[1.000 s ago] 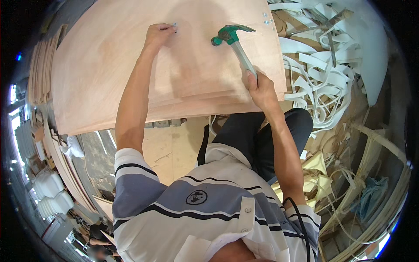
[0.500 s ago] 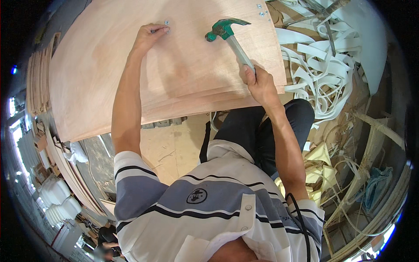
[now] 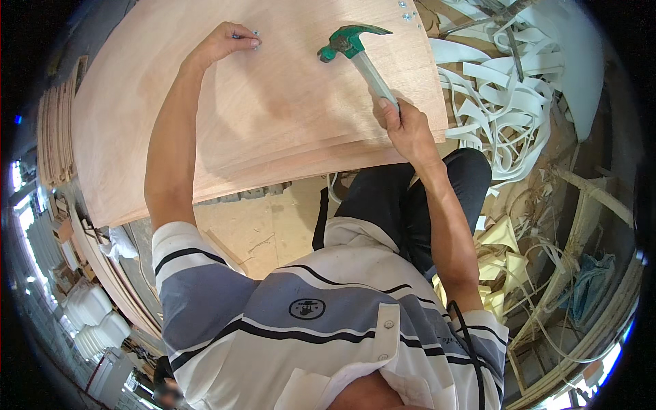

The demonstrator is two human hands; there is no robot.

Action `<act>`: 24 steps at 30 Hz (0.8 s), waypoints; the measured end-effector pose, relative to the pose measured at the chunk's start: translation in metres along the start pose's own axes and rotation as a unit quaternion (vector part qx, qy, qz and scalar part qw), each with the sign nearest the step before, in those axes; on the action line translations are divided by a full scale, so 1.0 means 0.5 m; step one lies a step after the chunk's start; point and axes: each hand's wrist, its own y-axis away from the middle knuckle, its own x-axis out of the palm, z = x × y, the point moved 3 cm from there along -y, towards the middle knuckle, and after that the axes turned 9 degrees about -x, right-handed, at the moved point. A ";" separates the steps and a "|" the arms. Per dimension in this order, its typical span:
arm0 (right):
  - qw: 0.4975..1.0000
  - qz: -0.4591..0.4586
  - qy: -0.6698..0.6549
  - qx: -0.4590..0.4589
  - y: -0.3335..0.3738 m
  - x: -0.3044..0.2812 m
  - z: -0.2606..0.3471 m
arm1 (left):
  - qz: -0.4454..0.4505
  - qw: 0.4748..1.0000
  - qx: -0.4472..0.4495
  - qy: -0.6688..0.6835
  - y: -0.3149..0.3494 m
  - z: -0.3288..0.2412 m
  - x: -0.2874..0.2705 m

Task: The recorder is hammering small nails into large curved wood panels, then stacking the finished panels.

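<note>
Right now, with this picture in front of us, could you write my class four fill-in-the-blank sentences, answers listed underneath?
The right hand grips a green-headed ____.
A small shiny piece shows close to the ____ hand.
Tangled strips beside the wooden sheet are ____.
On the shirt, the thin stripes are ____.

Missing words: hammer; left; white; black.

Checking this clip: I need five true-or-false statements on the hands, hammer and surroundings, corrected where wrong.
1. The right hand grips the hammer. True.
2. The left hand is underneath the plywood. False: it is over the top face.
3. Small shiny pieces lie near the plywood's right edge. True.
4. The hammer's head is red. False: it is green.
5. White strips lie left of the plywood. False: they are right of it.
</note>
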 end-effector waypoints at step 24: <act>1.000 -0.017 -0.018 0.002 0.004 0.013 -0.024 | -0.262 0.896 -0.184 0.307 0.041 0.014 0.097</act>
